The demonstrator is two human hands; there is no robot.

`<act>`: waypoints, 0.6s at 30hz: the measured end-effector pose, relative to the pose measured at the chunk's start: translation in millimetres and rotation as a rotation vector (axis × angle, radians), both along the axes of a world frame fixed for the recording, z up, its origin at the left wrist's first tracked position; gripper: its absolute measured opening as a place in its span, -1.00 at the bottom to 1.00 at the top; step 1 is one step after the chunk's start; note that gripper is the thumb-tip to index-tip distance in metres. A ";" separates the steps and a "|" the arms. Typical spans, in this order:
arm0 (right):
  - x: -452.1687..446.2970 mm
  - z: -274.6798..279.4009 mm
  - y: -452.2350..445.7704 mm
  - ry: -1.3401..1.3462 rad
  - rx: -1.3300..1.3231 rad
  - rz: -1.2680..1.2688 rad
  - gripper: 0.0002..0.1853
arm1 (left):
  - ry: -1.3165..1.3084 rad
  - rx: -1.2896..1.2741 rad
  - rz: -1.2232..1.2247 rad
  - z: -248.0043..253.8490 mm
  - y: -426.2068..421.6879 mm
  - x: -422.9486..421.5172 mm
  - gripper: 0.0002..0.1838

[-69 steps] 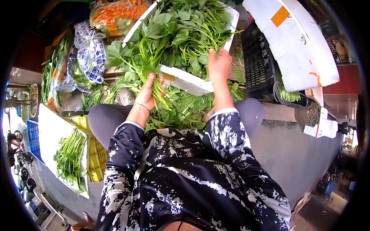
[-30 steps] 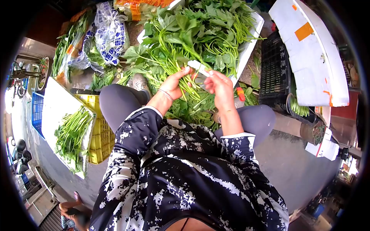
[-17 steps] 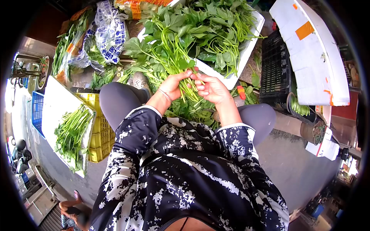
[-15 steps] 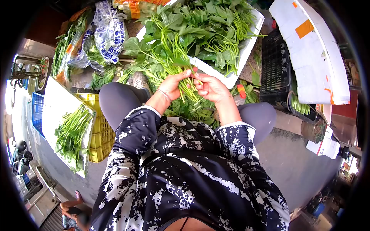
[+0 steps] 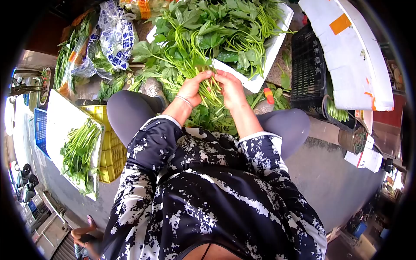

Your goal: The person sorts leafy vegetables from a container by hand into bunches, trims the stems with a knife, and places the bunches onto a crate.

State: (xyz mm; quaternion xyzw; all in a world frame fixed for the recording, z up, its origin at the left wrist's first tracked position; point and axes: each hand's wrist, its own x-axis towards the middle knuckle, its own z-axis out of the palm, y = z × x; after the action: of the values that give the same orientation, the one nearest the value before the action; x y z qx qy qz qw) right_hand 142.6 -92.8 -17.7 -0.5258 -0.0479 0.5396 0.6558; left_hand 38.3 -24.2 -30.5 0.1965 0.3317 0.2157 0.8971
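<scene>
My left hand (image 5: 190,92), with a thin band at its wrist, is closed around a bunch of leafy greens (image 5: 210,96). Its long pale-green stems point down toward me and its leaves point away. On the right side of the bunch, my right hand (image 5: 230,89) has its fingers closed on the stems, and the fingertips of both hands meet at the top. Just beyond, a white foam box (image 5: 274,54) is heaped with loose leafy greens (image 5: 234,26). More leaves (image 5: 212,121) lie on the ground below my hands.
On my left, a white foam lid (image 5: 56,117) with bunched greens (image 5: 80,154) rests by a yellow crate (image 5: 112,149). Printed plastic bags (image 5: 117,37) lie at the far left. A black crate (image 5: 305,73) and a large foam panel (image 5: 346,52) stand on the right.
My right hand has turned and moved slightly left and up, its fingers now closer over the stems. My left hand still grips the bunch. The whole view has shifted a little.
</scene>
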 end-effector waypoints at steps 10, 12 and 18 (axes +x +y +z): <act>7.5 -6.9 -38.8 0.306 0.338 0.085 -0.72 | -0.027 0.009 0.065 2.2 13.6 -11.9 -0.89; -0.9 -13.0 -60.2 0.265 0.268 0.042 -0.75 | -0.025 0.032 0.040 -1.6 19.2 -14.5 -0.90; -7.7 -57.8 -101.2 -1.213 -0.472 0.663 -0.71 | -0.148 0.009 0.012 12.2 25.9 -21.4 -0.66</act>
State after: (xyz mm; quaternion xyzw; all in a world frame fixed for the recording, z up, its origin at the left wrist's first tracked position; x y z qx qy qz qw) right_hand 134.9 -194.0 -75.5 -0.8175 -0.4418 0.3197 0.1852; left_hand 16.9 1.8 -18.3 0.1822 0.2647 0.2363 0.9170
